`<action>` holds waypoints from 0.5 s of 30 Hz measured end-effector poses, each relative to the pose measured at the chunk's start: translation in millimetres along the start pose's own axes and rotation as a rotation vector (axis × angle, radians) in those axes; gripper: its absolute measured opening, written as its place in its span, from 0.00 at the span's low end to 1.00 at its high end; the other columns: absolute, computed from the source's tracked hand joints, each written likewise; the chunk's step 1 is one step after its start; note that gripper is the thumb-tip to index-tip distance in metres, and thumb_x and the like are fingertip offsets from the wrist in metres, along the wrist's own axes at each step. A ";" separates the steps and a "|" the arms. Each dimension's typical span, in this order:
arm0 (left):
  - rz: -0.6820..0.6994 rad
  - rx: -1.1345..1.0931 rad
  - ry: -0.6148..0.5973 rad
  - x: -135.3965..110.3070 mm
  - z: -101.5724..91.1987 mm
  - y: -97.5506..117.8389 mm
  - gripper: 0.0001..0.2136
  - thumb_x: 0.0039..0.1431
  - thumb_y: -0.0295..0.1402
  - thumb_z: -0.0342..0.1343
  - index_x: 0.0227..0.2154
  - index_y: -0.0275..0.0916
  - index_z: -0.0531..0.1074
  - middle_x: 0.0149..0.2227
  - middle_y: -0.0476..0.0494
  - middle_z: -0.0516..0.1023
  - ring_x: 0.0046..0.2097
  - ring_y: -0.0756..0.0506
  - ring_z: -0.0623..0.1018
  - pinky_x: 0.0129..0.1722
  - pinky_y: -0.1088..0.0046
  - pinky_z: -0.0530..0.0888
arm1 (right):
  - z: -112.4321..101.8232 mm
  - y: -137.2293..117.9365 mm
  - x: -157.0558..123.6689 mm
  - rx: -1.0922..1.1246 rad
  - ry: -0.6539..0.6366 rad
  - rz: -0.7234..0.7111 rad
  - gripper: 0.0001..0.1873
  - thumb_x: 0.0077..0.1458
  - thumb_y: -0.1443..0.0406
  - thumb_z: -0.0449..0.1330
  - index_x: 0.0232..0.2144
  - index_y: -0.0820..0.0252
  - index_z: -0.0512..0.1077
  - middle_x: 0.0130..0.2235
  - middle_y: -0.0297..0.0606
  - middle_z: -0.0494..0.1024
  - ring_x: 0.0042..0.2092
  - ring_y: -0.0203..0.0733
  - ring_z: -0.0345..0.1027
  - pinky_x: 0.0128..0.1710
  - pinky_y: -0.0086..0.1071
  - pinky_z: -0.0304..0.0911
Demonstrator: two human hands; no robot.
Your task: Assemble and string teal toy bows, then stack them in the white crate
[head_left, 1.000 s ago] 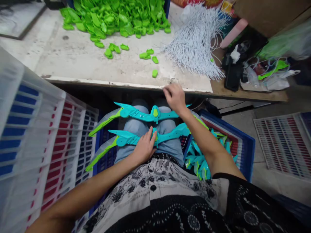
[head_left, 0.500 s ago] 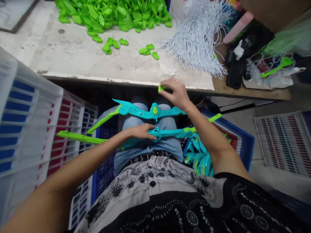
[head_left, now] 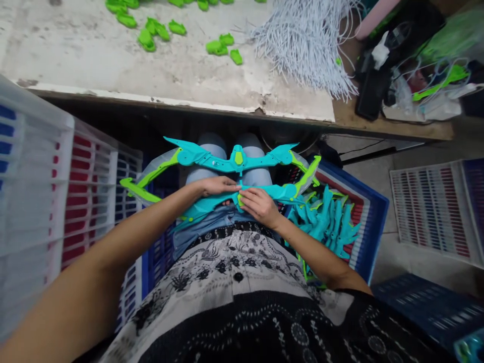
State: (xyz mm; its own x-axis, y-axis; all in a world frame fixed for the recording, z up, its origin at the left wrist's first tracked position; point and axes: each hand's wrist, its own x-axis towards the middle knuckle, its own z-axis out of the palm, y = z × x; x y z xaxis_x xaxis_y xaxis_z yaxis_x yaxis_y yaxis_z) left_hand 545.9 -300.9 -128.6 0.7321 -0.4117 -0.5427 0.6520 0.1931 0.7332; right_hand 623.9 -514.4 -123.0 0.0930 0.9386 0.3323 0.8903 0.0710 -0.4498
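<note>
Two turquoise toy bows with lime-green limbs lie across my lap. The farther toy bow (head_left: 204, 157) has a green plastic piece (head_left: 238, 158) at its middle and rests over my knees. My left hand (head_left: 217, 186) grips the nearer toy bow (head_left: 278, 192) by its middle, fingers partly hidden underneath. With bent fingers, my right hand (head_left: 260, 206) presses a small green plastic piece (head_left: 240, 200) onto the middle of that nearer bow. Both hands touch the bow, fingertips close together.
On the table (head_left: 181, 75) lie loose green pieces (head_left: 151, 33) and a bundle of white cords (head_left: 302, 50). A blue crate (head_left: 378, 222) holding turquoise bows (head_left: 328, 222) stands at my right. White crates (head_left: 34, 186) stand at my left. The table edge is just beyond my knees.
My right hand has come down from the table edge to the nearer bow with the green piece. My view has tilted down, showing less of the green pile.
</note>
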 end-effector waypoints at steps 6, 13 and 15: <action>0.051 0.325 0.144 1.2 0.5 -2.4 0.23 0.44 0.52 0.60 0.31 0.34 0.71 0.24 0.50 0.70 0.25 0.51 0.67 0.25 0.75 0.61 | 2.3 -2.5 4.4 0.097 0.006 0.174 0.09 0.57 0.62 0.58 0.40 0.57 0.73 0.47 0.38 0.76 0.53 0.46 0.61 0.53 0.44 0.60; 0.082 0.591 0.309 6.1 2.9 -4.1 0.22 0.42 0.51 0.60 0.27 0.34 0.71 0.23 0.53 0.66 0.26 0.51 0.63 0.25 0.75 0.57 | 1.5 -4.3 15.9 0.023 -0.143 0.507 0.36 0.45 0.53 0.66 0.54 0.60 0.64 0.48 0.46 0.72 0.52 0.53 0.60 0.52 0.47 0.54; 0.088 0.617 0.317 4.9 5.4 -3.4 0.21 0.43 0.50 0.60 0.27 0.33 0.71 0.23 0.52 0.66 0.26 0.51 0.64 0.25 0.75 0.57 | 4.4 -4.7 15.6 -0.023 -0.177 0.518 0.36 0.45 0.52 0.66 0.54 0.60 0.65 0.47 0.46 0.72 0.52 0.53 0.59 0.53 0.48 0.53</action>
State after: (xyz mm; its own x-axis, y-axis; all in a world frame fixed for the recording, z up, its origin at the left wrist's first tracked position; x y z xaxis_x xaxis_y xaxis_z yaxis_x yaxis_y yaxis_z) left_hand 546.1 -308.4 -131.6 0.8606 -0.1195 -0.4951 0.4255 -0.3657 0.8278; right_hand 619.2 -498.6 -119.4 0.4474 0.8913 -0.0736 0.7576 -0.4215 -0.4983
